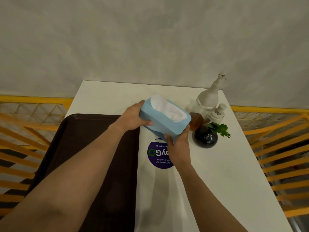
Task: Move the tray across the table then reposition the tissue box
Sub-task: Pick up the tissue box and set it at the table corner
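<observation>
A light blue tissue box (164, 122) with white tissue showing at its top is held tilted above the white table (217, 173). My left hand (133, 118) grips its far left end. My right hand (178, 144) grips its near right corner from below. The dark brown tray (83, 139) lies on the left half of the table, partly under my left forearm, its right edge just left of the box.
A purple round sticker (158, 154) lies on the table under the box. Right of the box stand an amber bottle (196, 122), a tall white pump bottle (208, 97), a smaller white pump bottle (217, 113) and a black round vase with green leaves (205, 138). Yellow railings flank the table.
</observation>
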{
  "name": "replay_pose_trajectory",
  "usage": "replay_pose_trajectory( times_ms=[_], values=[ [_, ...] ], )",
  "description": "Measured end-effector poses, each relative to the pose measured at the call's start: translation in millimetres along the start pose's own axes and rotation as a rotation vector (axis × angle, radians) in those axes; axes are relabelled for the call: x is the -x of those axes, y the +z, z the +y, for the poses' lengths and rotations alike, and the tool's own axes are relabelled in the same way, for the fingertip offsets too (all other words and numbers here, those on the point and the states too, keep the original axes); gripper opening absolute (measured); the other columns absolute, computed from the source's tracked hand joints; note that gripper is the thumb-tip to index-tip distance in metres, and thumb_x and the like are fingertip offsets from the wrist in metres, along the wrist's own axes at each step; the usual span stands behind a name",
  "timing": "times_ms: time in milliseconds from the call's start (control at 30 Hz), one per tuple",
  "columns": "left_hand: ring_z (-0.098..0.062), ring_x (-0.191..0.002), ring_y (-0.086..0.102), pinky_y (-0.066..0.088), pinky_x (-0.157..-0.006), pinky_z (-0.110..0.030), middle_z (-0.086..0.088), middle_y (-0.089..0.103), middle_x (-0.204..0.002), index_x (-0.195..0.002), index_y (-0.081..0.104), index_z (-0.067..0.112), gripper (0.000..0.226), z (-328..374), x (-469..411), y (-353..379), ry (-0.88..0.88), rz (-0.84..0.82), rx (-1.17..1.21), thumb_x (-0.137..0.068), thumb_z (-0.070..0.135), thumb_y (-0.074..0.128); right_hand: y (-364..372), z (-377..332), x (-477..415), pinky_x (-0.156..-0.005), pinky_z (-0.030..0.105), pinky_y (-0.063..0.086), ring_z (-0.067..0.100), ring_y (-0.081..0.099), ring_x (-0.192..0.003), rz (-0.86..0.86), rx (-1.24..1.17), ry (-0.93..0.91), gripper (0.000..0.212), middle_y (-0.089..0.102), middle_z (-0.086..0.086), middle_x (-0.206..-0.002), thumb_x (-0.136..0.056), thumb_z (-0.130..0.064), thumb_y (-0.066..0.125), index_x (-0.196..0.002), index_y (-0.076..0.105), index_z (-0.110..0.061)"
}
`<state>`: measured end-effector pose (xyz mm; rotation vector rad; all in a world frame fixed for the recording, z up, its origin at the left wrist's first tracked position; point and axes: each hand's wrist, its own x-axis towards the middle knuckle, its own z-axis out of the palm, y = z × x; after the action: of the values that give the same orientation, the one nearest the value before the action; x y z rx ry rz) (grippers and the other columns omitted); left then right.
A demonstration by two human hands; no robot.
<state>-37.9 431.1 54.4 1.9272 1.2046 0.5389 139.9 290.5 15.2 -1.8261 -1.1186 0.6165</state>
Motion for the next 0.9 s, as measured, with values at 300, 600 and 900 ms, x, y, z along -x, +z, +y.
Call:
replay_pose_trajectory(
  times_ms=[300,600,900],
  values=[
    [-0.02,-0.112,0.055,0.047,-0.087,-0.03,-0.005,0.06,-0.128,-0.138,0.05,0.017,0.073,-21,-20,-23,-0.054,0.116,-0.022,-0.077,0.027,0.087,30,-23,-44,-0.105,0.034,0.05,0.014,0.053,-0.13,-0.034,-0.046,-0.033,0.073,0.052,-0.005,-0.143,-0.097,-0.021,0.069,-0.155,0.026,-0.026],
    [-0.027,-0.114,0.058,0.049,-0.093,-0.036,-0.013,0.062,-0.128,-0.135,0.052,0.009,0.064,-39,-24,-44,-0.126,0.275,-0.037,-0.082,0.03,0.082,61,-40,-87,-0.111,0.045,0.042,0.028,0.047,-0.138,-0.137,0.254,-0.103,0.079,0.039,0.007,-0.157,-0.105,-0.029,0.055,-0.163,0.002,-0.027],
    [-0.027,-0.117,0.059,0.047,-0.09,-0.032,-0.011,0.061,-0.13,-0.138,0.048,0.014,0.063,-84,-9,-93,-0.19,0.363,-0.02,-0.085,0.033,0.078,110,-69,-106,-0.11,0.043,0.042,0.029,0.049,-0.134,-0.338,0.296,-0.165,0.072,0.041,0.01,-0.154,-0.109,-0.035,0.042,-0.163,-0.005,-0.03]
  ],
)
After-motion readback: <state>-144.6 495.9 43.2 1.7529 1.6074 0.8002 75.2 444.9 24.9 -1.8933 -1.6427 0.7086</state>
